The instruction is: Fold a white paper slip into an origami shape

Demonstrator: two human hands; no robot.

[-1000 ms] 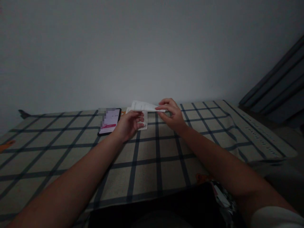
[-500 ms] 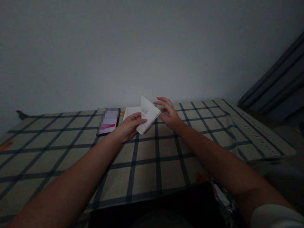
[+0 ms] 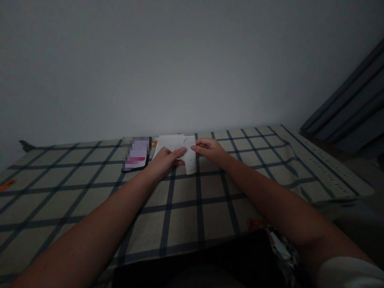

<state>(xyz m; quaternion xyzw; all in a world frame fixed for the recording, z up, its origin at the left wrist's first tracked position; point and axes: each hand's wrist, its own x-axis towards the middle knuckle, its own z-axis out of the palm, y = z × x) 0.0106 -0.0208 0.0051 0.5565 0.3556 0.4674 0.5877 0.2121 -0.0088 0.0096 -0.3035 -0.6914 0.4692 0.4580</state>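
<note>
A piece of folded white paper (image 3: 190,160) with faint print is held between both hands above the checked cloth. My left hand (image 3: 165,162) pinches its left side, thumb on top and fingers beneath. At its right edge my right hand (image 3: 210,150) is closed on the paper, thumb toward me and fingers curled. Behind my left hand lies more white paper (image 3: 166,142), flat on the cloth; where the two papers overlap, their edges are hard to tell apart.
A phone (image 3: 138,154) with a lit, partly blurred screen lies left of the papers. The checked cloth (image 3: 144,220) covers the table, which stands against a pale wall (image 3: 192,68). A dark curtain (image 3: 348,96) hangs at the right.
My right hand, with fingers spread beside the paper before, has closed on its right edge. The paper has turned from a slanted, pointed position to a more upright one, lower down.
</note>
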